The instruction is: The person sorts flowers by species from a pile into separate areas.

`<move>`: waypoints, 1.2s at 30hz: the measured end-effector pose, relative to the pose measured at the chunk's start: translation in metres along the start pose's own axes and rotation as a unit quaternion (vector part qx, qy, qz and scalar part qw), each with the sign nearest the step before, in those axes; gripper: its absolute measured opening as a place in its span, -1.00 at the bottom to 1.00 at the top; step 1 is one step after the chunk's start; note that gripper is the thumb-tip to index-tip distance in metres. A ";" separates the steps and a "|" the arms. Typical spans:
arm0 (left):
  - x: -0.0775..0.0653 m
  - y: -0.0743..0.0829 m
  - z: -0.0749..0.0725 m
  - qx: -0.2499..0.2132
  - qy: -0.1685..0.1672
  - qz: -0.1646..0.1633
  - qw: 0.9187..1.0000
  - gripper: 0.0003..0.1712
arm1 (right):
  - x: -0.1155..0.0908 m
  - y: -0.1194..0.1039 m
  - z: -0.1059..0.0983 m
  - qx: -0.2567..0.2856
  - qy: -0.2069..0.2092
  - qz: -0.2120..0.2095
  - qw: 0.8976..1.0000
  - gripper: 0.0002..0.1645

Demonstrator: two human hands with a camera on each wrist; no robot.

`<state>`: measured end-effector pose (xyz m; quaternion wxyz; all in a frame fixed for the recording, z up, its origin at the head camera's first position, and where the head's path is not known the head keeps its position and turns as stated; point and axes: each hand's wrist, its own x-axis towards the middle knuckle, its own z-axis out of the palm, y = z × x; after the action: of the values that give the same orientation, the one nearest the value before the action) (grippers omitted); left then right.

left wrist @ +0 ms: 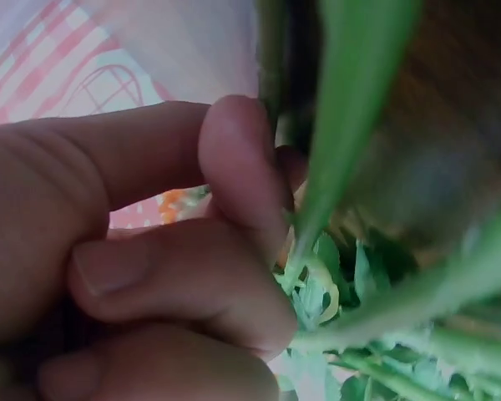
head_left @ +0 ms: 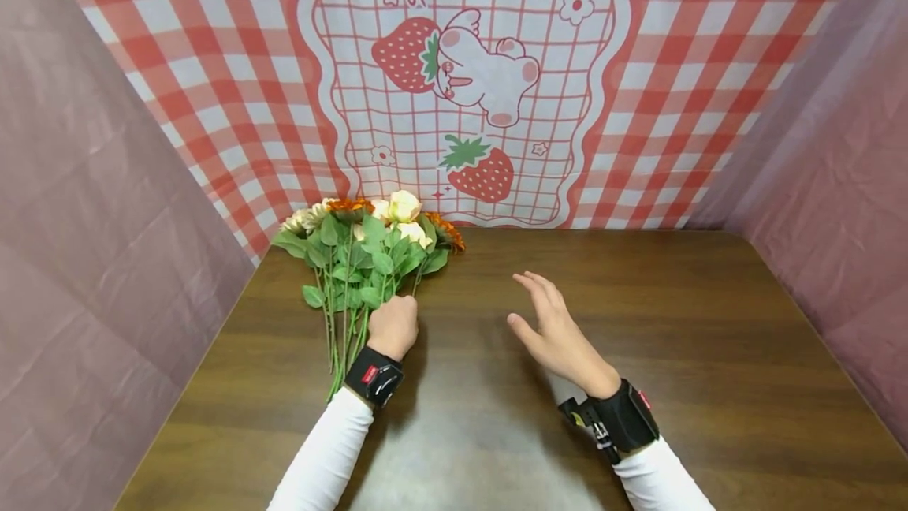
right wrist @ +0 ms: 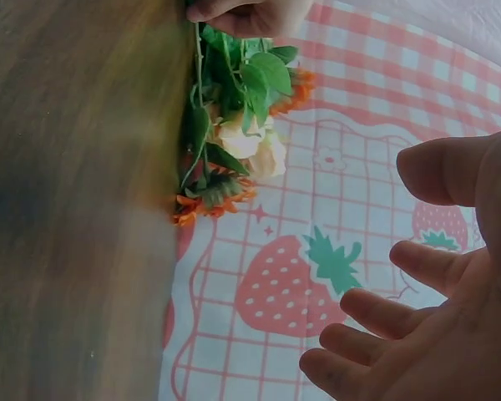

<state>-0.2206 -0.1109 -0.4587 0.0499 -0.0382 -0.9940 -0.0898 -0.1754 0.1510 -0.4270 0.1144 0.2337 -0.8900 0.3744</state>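
A bunch of flowers with long green stems (head_left: 344,330) lies at the left of the wooden table. Cream roses (head_left: 405,207), pale blooms (head_left: 307,218) and orange flowers (head_left: 445,233) lie at its far end, among green leaves (head_left: 369,255). My left hand (head_left: 394,326) is at the right side of the bunch. Its thumb and forefinger pinch a thin stem (left wrist: 270,63) in the left wrist view, while other green stems pass close by. Over the table's middle, my right hand (head_left: 563,345) is held with spread fingers and nothing in it.
The brown wooden table (head_left: 674,322) reaches back to a red-and-white checked cloth (head_left: 653,101) printed with strawberries. Pinkish curtains (head_left: 106,219) hang at both sides. Each wrist wears a black strap (head_left: 624,416).
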 end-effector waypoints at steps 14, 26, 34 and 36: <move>0.007 0.004 -0.003 -0.138 -0.031 0.057 0.988 -0.85 | 0.000 0.009 0.000 -0.001 -0.009 0.016 1.000 -0.27; -0.006 0.024 -0.016 -0.200 0.031 0.132 0.970 -0.70 | 0.000 0.006 0.008 0.012 -0.027 0.017 0.999 -0.29; -0.021 0.055 -0.020 -0.264 0.036 0.154 0.951 -0.87 | -0.001 0.001 0.013 0.057 -0.039 0.015 0.997 -0.58; -0.025 0.061 -0.019 -0.289 0.031 0.159 0.944 -0.89 | -0.001 0.001 0.014 0.073 -0.041 0.020 0.996 -0.61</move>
<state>-0.1889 -0.0565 -0.4321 0.0813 -0.2052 -0.9044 -0.3651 -0.1755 0.1417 -0.4375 0.0527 0.2392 -0.8685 0.4310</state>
